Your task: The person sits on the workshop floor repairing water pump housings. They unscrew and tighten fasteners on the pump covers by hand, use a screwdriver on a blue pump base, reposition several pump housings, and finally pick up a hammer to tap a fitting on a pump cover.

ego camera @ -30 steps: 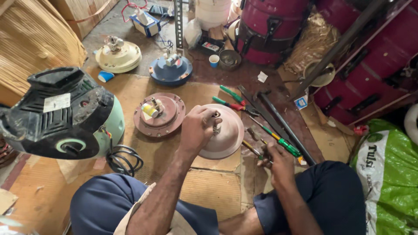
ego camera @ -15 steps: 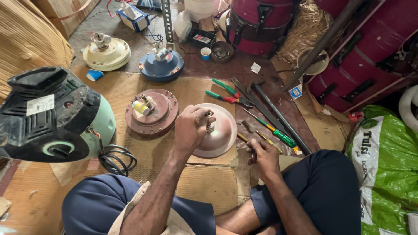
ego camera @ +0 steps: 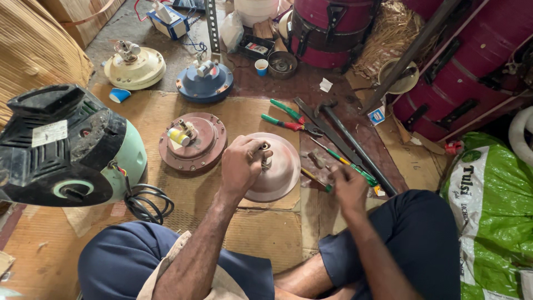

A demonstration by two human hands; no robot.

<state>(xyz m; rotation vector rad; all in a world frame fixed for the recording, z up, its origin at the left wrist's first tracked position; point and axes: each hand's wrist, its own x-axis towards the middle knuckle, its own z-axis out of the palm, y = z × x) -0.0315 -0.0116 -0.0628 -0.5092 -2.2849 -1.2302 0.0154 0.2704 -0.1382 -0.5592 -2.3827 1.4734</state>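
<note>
Cardboard sheets [ego camera: 166, 111] cover the floor where a person sits cross-legged. Their left hand [ego camera: 242, 165] is curled over a pink motor dome [ego camera: 280, 166], fingers closed round the metal shaft [ego camera: 265, 155] on top, so most of the shaft is hidden. The dome sits right in front of their knees. Their right hand [ego camera: 348, 186] rests on tools beside the dome, fingers bent down on a green screwdriver [ego camera: 347, 164]; I cannot tell if they grip it. Pliers [ego camera: 288, 116] lie a little farther off. A brown motor [ego camera: 191, 143] sits left of the dome. A black and green machine [ego camera: 66, 147] blocks the left side. A green sack [ego camera: 491, 205] is cut off at right.
</note>
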